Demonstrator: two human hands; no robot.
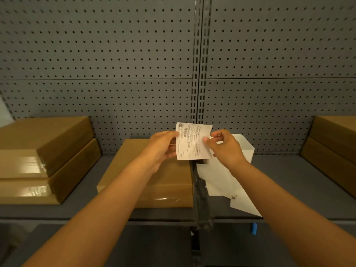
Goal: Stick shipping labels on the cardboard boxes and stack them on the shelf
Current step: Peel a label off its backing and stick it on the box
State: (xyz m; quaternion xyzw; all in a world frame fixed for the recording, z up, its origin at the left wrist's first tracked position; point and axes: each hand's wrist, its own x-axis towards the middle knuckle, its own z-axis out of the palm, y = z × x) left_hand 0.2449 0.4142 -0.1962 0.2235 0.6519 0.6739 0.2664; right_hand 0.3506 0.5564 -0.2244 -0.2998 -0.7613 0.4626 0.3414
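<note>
A white shipping label (190,141) with a barcode and printed text is held upright in the air above the shelf. My left hand (163,147) grips its left edge, and my right hand (225,147) pinches its right edge between thumb and fingers. Below and behind the label lies a flat cardboard box (169,182) sealed with clear tape, alone in the middle of the grey shelf (289,189). No label shows on its visible top.
Two cardboard boxes (44,151) are stacked at the left, and another stack (335,143) stands at the right edge. Loose white sheets (221,182) lie on the shelf right of the middle box. A grey pegboard wall (134,64) backs the shelf.
</note>
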